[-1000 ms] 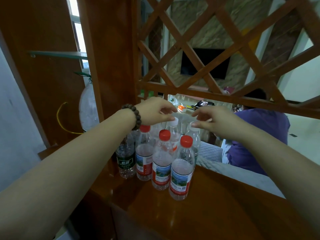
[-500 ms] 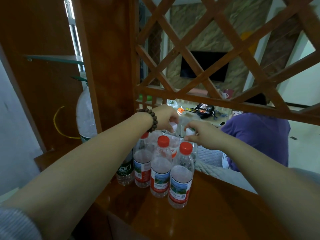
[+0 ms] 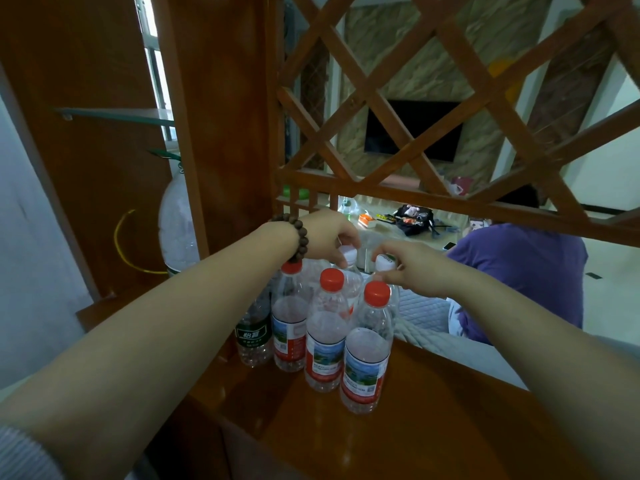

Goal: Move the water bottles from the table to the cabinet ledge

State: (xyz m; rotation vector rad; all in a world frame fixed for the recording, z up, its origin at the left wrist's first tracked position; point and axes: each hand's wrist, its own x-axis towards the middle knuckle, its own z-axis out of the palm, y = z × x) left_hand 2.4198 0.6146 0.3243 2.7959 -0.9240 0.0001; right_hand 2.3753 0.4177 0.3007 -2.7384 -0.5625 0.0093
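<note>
- Left hand (image 3: 327,237), beaded bracelet (image 3: 298,237) at wrist: grip closed on left white-capped bottle (image 3: 347,255) at its cap.
- Right hand (image 3: 414,268): grip pinched on right white-capped bottle (image 3: 384,263) at its cap.
- Both upright on wooden cabinet ledge (image 3: 433,420), behind three red-capped bottles (image 3: 325,327).
- Green-labelled bottle (image 3: 254,336) at far left.

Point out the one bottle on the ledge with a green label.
The green-labelled bottle stands at the far left of the cluster, partly behind the left forearm. Its label is dark green; the red-capped bottles beside it carry red, white and blue labels.
</note>
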